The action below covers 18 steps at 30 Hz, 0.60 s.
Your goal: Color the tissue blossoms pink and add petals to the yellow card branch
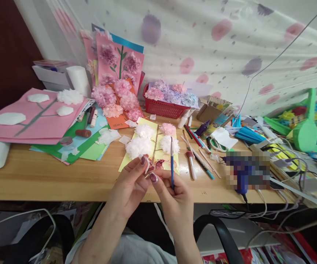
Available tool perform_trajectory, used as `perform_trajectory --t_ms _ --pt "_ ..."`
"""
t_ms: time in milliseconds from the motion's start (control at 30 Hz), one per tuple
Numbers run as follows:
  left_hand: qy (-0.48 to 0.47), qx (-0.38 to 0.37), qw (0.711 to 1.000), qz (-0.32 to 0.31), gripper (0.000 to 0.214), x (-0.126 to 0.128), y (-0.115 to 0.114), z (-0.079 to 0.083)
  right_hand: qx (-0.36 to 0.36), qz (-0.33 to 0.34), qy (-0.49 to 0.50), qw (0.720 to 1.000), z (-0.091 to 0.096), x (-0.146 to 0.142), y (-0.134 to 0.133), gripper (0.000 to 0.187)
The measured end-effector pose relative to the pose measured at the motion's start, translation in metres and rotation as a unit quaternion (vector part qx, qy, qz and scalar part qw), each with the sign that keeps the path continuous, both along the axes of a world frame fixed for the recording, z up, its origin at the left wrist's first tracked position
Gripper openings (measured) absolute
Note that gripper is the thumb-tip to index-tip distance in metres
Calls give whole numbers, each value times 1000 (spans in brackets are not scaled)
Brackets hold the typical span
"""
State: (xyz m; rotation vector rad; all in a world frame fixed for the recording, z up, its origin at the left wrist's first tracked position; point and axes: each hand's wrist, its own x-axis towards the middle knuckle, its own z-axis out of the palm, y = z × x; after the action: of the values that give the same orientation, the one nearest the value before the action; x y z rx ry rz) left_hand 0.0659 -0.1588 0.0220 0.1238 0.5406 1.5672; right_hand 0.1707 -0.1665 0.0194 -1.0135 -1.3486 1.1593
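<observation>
Near the table's front edge, my left hand (129, 185) pinches a small crumpled piece of white and dark-red tissue paper (147, 165) between thumb and fingers. My right hand (172, 190) has a thin blue paintbrush (172, 161) tucked between its fingers, its tip pointing up. The right thumb and fingertips meet the tissue piece from the other side. Just beyond both hands lies a yellow card (125, 161) with a brown painted stem. On it sit fluffy white paper flowers (139, 146) and a pink paper flower (168, 128); a dark-red patch at its lower right is partly covered by my hands.
Pink card (45, 121) with white pads lies left. Finished flower pictures (120, 55) lean behind, beside a red basket (163, 106) of paper flowers. Pens and a makeup brush (191, 167) lie right, near a partly blurred glue gun (242, 179) and cables. Another person's hand shows at far right.
</observation>
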Motion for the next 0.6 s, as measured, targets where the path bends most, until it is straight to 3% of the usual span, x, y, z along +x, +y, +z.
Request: perform_trajectory --t_ms 133,233,433,600 --pt "110 6 991 78 25 0 3 -10 14 -48 -5 999 0 4 1 22" --pt "242 25 963 116 20 -2 1 -15 11 -51 0 999 1 4 2 21" --pt "493 143 845 148 16 -9 -11 -13 41 -60 -37 997 3 4 5 22" --pt "612 210 737 193 28 -12 -12 -16 37 -37 -55 997 -2 8 3 38"
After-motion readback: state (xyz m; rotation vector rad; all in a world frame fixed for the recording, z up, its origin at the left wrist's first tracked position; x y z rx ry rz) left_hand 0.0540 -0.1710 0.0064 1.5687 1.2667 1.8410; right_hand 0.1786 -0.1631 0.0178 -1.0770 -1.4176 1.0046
